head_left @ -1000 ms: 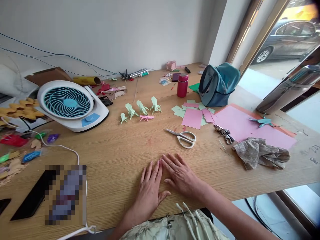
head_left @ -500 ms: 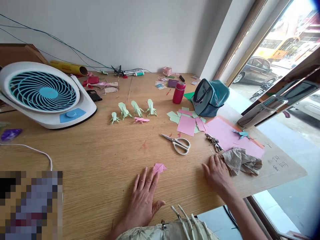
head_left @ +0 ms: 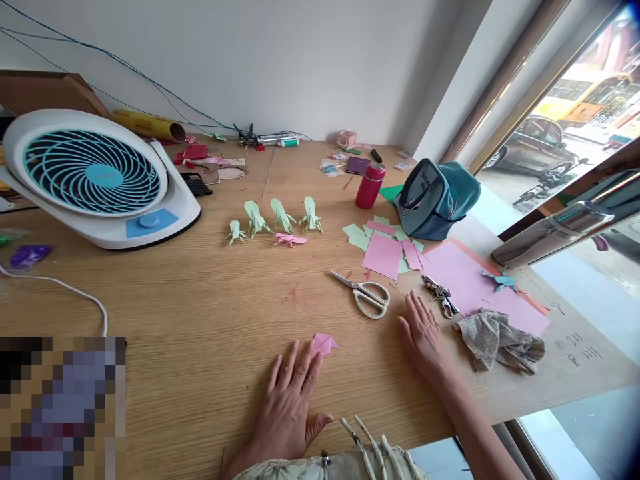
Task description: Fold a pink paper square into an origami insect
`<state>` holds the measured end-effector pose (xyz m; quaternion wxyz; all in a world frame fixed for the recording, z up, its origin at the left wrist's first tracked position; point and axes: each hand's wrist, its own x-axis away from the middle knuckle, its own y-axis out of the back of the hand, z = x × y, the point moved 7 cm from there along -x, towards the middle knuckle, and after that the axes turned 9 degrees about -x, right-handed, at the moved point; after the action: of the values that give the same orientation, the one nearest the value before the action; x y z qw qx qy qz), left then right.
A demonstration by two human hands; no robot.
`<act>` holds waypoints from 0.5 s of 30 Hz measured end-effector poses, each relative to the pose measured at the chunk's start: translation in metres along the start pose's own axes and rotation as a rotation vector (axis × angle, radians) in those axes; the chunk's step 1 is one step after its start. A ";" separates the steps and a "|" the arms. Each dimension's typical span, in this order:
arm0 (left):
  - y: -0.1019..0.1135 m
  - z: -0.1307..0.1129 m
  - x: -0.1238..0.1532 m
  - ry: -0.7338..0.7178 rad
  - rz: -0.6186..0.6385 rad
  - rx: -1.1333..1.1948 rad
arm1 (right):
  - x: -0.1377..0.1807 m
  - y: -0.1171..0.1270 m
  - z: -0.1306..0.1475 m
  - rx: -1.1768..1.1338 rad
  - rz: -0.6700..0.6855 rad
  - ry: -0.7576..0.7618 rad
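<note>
My left hand (head_left: 290, 403) lies palm down on the near part of the table (head_left: 190, 320), fingers straight and slightly apart, clamped on nothing. Its fingertips touch the left side of the small folded pink paper (head_left: 326, 343), which rests just beyond them. To the right, I have my right hand (head_left: 424, 337) palm down, fingers stretched out, between the scissors (head_left: 356, 287) and the keys (head_left: 441, 297); I cannot tell whether anything lies beneath it. Far left of the scissors stand green paper figures (head_left: 255, 219).

Fan (head_left: 104, 176) left, cap (head_left: 436, 200) right; scissors (head_left: 356, 287) behind origami (head_left: 325, 343)
</note>
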<state>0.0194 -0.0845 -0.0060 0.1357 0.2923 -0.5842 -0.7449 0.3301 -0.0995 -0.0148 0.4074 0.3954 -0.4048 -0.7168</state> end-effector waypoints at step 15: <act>-0.001 0.002 0.001 0.017 -0.005 -0.007 | 0.006 -0.008 0.011 0.025 0.026 -0.015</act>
<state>0.0181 -0.0834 -0.0069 0.1400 0.2995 -0.5799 -0.7446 0.3161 -0.0992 -0.0198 0.4087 0.3895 -0.4220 -0.7093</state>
